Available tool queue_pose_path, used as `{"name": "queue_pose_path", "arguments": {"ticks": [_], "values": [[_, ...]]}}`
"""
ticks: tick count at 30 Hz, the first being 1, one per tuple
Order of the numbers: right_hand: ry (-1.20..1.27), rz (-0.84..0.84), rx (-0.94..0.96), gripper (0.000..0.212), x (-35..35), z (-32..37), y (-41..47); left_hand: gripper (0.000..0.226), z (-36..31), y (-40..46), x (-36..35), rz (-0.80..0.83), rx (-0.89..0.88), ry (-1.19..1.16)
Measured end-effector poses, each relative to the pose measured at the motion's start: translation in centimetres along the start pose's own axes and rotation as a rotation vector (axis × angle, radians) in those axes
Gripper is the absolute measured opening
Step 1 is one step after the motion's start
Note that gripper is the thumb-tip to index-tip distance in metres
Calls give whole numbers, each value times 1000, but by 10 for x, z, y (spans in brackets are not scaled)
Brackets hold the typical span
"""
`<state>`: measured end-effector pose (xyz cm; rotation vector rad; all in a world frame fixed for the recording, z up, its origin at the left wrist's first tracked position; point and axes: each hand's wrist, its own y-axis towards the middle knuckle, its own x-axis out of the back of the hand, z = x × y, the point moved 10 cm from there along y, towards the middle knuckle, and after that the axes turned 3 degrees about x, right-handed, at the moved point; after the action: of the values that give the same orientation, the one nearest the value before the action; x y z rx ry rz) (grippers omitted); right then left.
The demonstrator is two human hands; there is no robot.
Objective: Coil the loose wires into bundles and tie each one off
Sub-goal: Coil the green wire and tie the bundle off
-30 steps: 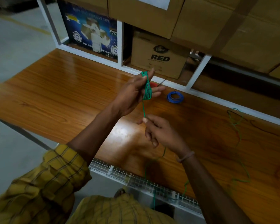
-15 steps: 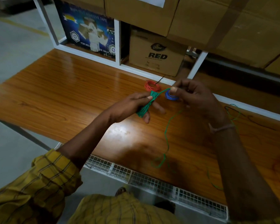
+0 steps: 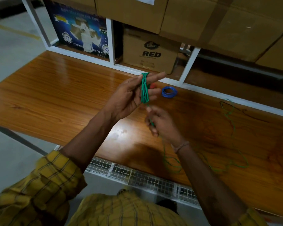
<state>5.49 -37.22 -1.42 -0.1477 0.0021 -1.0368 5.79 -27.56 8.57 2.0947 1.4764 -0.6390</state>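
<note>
Winding a thin green wire (image 3: 145, 90) round the spread fingers of the left hand (image 3: 131, 97), the person holds the growing coil above the wooden table (image 3: 55, 88); the loops run lengthwise from the fingertips down toward the palm, and the fingers are straight and splayed, serving as a former and not a clamp. Just below, the right hand (image 3: 160, 123) pinches the running strand between thumb and curled fingers, and from it the loose tail (image 3: 227, 165) trails down across the table edge and lies in slack curves on the wood to the right. This wire looks light, thin and springy: it will probably bend easily yet try to uncoil once tension drops, and its smooth plastic coat may let loops slide off the fingertips. Taking hold close to the coil, as the right hand does, should keep each turn snug; for tying off, pinching the bundle across its middle seems safest. A finished blue coil (image 3: 169, 92) lies on the table near the shelf frame, a bit of red (image 3: 153, 85) shows behind the left fingers, and a dark wire (image 3: 252, 115) lies well apart at far right.
</note>
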Motion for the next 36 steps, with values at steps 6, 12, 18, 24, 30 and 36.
{"name": "queue_pose_path", "arguments": {"ticks": [6, 12, 18, 24, 30, 36], "values": [[-144, 258, -28, 31, -23, 3, -42, 35, -9, 6, 43, -319, -71, 504], [-106, 276, 117, 12, 25, 73, -40, 36, 15, -6, 31, -195, 51, 992], [87, 292, 74, 14, 71, 84, -15, 32, 35, -11, 14, -64, 212, 878], [-51, 195, 69, 7, 102, 66, 12, 45, 52, -26, 3, 155, 386, 570], [3, 123, 75, 39, 81, 26, 35, 53, 39, -29, -31, 349, 332, -13], [241, 114, -49, 51, 25, -16, 18, 55, -5, -10, -8, 136, 21, -356]]}}
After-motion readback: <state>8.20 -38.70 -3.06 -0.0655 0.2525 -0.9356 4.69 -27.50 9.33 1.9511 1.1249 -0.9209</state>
